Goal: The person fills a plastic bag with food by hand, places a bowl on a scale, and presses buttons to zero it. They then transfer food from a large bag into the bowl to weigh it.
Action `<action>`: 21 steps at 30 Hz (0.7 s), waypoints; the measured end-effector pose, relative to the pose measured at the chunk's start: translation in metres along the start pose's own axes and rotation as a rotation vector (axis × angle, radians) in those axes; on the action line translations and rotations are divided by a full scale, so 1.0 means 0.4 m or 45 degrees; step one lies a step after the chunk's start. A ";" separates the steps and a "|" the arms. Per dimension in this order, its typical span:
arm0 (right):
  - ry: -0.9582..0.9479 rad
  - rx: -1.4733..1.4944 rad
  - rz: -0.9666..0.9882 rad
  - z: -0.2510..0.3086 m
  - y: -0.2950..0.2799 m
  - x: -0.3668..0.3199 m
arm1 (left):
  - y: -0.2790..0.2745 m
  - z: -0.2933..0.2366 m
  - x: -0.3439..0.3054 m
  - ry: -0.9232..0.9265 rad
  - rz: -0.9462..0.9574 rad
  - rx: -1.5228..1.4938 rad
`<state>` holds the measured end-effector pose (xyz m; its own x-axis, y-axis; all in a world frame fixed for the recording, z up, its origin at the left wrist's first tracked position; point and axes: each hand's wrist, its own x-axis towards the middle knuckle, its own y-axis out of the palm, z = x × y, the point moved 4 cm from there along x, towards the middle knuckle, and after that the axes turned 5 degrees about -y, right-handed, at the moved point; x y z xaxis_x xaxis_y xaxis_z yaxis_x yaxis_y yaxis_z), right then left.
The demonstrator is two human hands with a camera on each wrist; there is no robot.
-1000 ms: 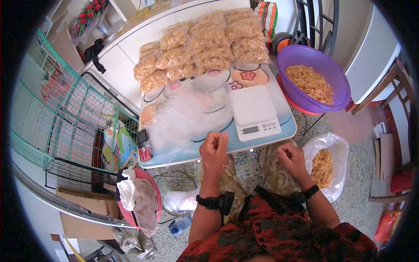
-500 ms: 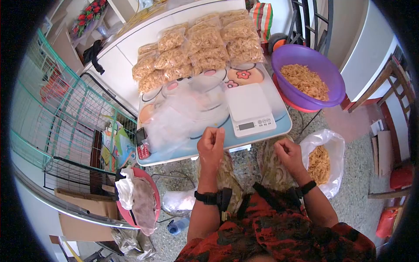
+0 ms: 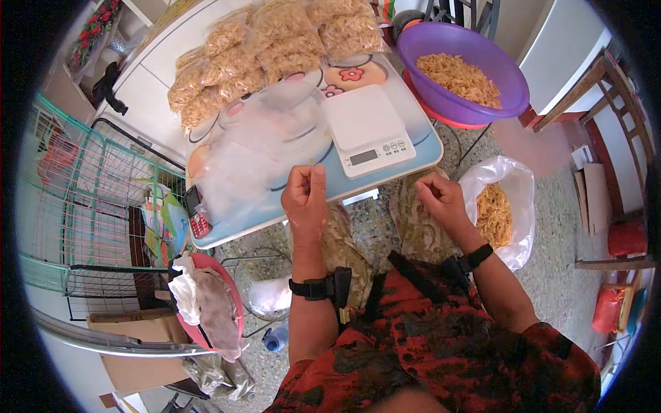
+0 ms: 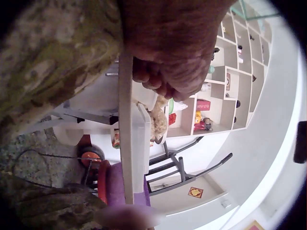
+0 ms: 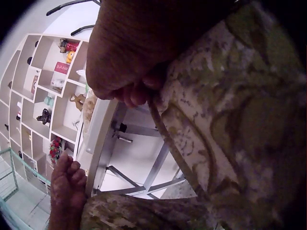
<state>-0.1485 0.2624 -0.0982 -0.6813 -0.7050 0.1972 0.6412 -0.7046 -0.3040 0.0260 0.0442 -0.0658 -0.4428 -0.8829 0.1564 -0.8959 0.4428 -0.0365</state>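
My left hand [image 3: 306, 199] is held above the left thigh at the table's front edge, fingers curled in and thumb on top, holding nothing. Over the right thigh, my right hand [image 3: 442, 201] is likewise curled and grips nothing. Closest beyond them is a white digital kitchen scale [image 3: 363, 124], its pan bare. Left of it a loose heap of clear plastic bags [image 3: 241, 158] lies on the table [image 3: 303, 196]. Filled clear bags of shredded tan dried food [image 3: 282, 34] are stacked along the back. In the right wrist view the left hand [image 5: 68, 184] shows as a fist.
A purple basin [image 3: 506, 103] of the same shreds stands right of the table. On the floor below is an open white sack [image 3: 523, 199] with more. A phone [image 3: 200, 224] lies at the left corner. Wire cage [image 3: 82, 199] and pink basin [image 3: 237, 303] flank the left.
The head view has tilted down and to the right, so table and hands appear higher and further left. Both hands keep their curled pose; nothing on the table has moved.
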 end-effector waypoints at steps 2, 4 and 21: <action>-0.038 -0.033 0.004 0.002 -0.001 0.003 | -0.001 0.005 0.003 0.027 0.021 -0.041; -0.050 -0.049 0.008 0.006 0.000 0.006 | -0.001 -0.018 -0.002 0.031 0.018 0.004; -0.145 -0.108 0.006 -0.016 -0.012 0.010 | -0.065 -0.027 0.047 -0.283 -0.406 -0.470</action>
<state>-0.1565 0.2634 -0.1020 -0.6308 -0.7161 0.2989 0.6085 -0.6955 -0.3822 0.0413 0.0178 -0.0512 -0.1837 -0.9766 -0.1116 -0.9324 0.1371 0.3345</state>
